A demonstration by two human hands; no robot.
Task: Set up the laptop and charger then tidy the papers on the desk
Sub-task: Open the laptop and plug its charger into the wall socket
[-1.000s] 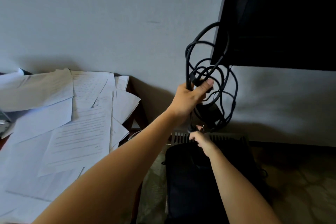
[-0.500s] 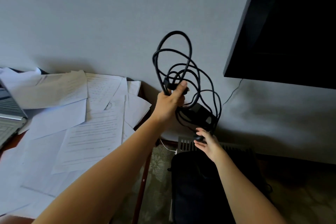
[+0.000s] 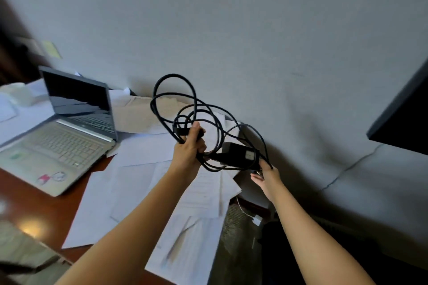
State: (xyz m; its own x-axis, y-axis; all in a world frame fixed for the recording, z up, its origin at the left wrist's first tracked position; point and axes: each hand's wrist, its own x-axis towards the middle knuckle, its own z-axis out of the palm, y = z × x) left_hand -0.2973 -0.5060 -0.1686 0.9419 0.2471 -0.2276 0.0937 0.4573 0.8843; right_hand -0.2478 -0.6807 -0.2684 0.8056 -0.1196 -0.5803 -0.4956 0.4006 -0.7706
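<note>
My left hand [image 3: 188,149] grips a tangled black charger cable [image 3: 176,97] above the desk's right end, its loops standing up over my fist. The black power brick [image 3: 238,154] hangs from the tangle just right of that hand. My right hand [image 3: 266,177] reaches under the brick with fingers spread, touching a cable end at its fingertips. A silver laptop [image 3: 62,146] sits open on the desk at the left, screen dark. White papers [image 3: 143,183] lie scattered and overlapping across the desk between laptop and wall.
The brown desk [image 3: 23,194] edge runs along the lower left. A black monitor or TV [image 3: 407,120] hangs on the wall at right. On the floor right of the desk lie a dark bag [image 3: 284,259] and a white plug with thin cord [image 3: 256,220].
My view swung left and the laptop came into sight. My left hand carried the cable bundle away from the TV toward the desk. My right hand rose off the bag and followed under the brick.
</note>
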